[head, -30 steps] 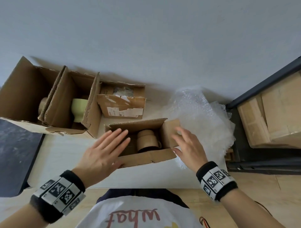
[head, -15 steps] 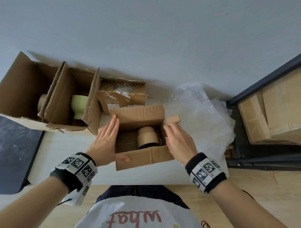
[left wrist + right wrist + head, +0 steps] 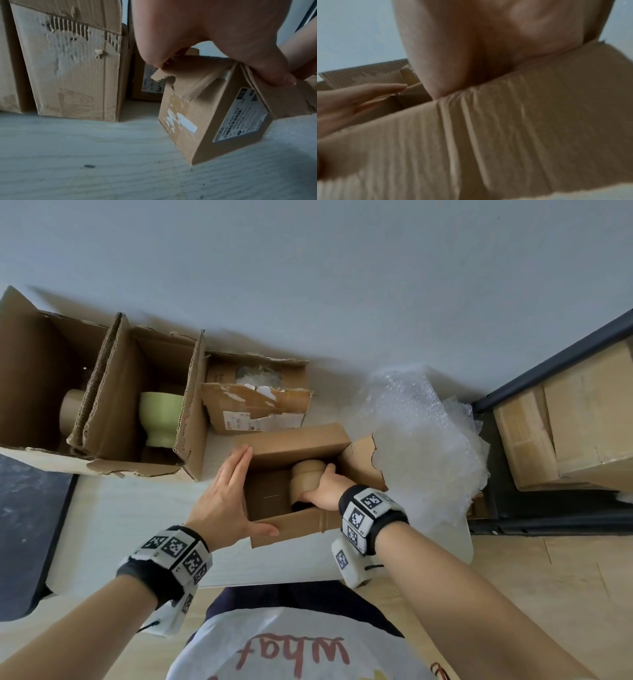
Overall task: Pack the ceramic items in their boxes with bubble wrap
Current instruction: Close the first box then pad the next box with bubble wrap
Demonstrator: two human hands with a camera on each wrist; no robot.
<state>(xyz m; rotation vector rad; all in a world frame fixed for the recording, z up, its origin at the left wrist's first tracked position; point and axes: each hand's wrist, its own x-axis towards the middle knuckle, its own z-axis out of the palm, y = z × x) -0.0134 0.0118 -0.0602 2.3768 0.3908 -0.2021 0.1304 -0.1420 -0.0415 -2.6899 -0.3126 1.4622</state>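
Both forearms bare. Left wrist point(image 3: 168, 563): black band carrying white blocks printed with black square fiducial markers; white camera housing hangs beneath, thin dark cable trailing from it. Right wrist point(image 3: 371, 515): same black band, white marker blocks, white housing below with small marker on side and short dark cable. Torso: white T-shirt point(image 3: 291, 648), red hand-lettered print reading "what", perhaps yellow and red graphic near bottom edge of head view, cropped. Dark navy garment point(image 3: 260, 594) at lap.
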